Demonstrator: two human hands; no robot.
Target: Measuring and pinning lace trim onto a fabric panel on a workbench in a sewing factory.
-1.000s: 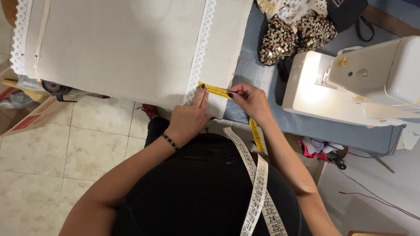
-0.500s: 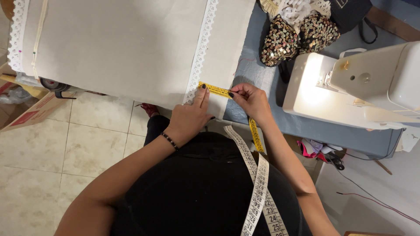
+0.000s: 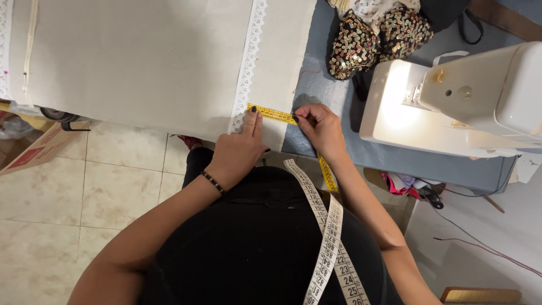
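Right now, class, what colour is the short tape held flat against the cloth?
Yellow tape with black marks, clearest in the head view.
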